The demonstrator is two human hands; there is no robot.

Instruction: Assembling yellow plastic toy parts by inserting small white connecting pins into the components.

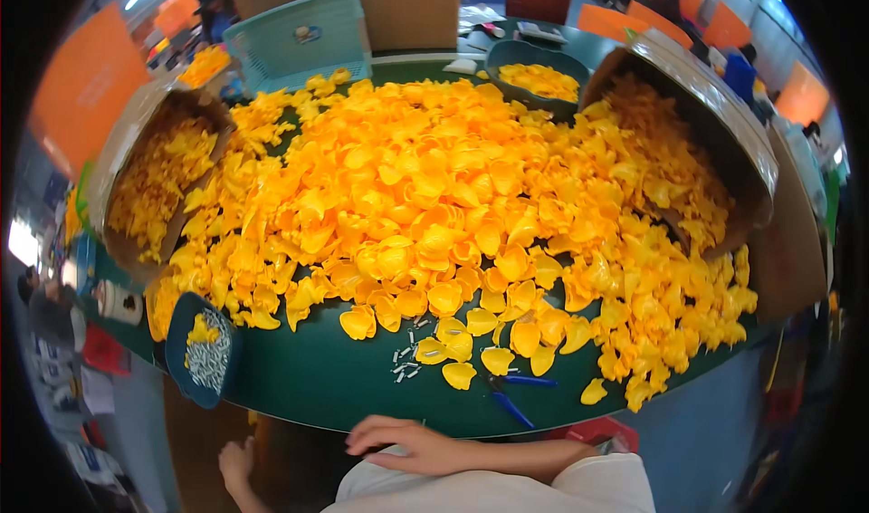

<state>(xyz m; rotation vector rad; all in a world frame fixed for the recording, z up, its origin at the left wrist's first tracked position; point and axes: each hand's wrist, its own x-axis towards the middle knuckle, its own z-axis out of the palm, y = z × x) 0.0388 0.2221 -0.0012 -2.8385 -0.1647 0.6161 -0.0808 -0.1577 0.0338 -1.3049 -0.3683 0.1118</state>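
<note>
My right hand [398, 446] rests over my lap, just below the table's near edge. Its fingers stretch out to the left and hold nothing. Lower left, my left hand [236, 461] hangs below the table edge, loosely open, with nothing seen in it. A big heap of yellow cupped plastic pieces [425, 169], like petals, covers much of the green table [317, 377]. On the table in front of me lie small silvery metal pins [405, 365] and pliers with blue handles [516, 395]. Both tools and pins are apart from my hands.
A dark tray [172, 368] of silvery pins sits at the left edge. Cartons spill yellow pieces at left [136, 142] and right [751, 142]. Behind are a light green basket [299, 38] and a dark bowl [507, 56] of yellow pieces. Other people are farther back.
</note>
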